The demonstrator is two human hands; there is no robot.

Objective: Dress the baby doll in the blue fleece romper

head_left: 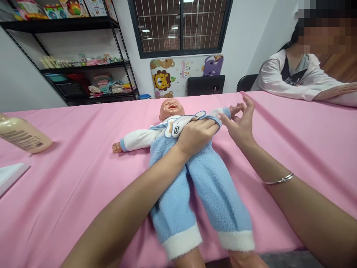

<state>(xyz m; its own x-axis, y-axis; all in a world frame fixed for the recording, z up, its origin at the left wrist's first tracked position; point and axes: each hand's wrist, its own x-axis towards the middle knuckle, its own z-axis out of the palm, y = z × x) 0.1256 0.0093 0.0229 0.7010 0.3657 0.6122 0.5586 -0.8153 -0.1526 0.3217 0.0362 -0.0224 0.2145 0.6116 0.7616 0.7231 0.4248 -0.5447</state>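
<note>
A baby doll lies on its back, wearing a white long-sleeved top and fluffy blue bib overalls with white leg cuffs. The overalls' bib has an animal face and blue trim. My left hand reaches across the doll's chest, its fingers curled around the bib's edge. Beside the doll's outstretched arm is my right hand, fingers apart and thumb tip close to the sleeve cuff and blue trim. Whether that thumb touches the cloth I cannot tell. A silver bangle circles my right wrist.
A pink cloth covers the table. At the left lie a tilted cream bottle and a white flat object. Another person sits at the far right, arms on the table. Shelves stand behind.
</note>
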